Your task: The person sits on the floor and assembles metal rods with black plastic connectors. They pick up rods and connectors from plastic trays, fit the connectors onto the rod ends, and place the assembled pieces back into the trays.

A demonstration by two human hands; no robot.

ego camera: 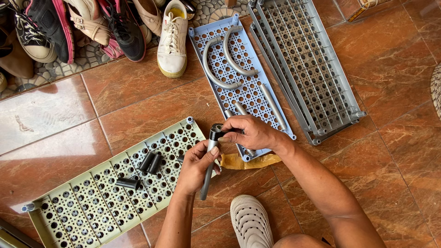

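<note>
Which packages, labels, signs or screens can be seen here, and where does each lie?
Signs, screens, labels: none that I can make out.
Yellowish plastic wrapper: crumpled flat on the brown floor tiles, under the near end of the blue perforated shelf panel, just right of the left hand; it may be packaging.
Boxes or cartons: none in view.

Top end of the grey tube (209,160) under the right hand's fingers (234,134); green shelf (92,206) cut at bottom edge.

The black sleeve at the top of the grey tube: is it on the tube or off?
On. The black sleeve caps the grey tube; the right hand pinches it while the left hand grips the tube. How far it is seated cannot be told.
</note>
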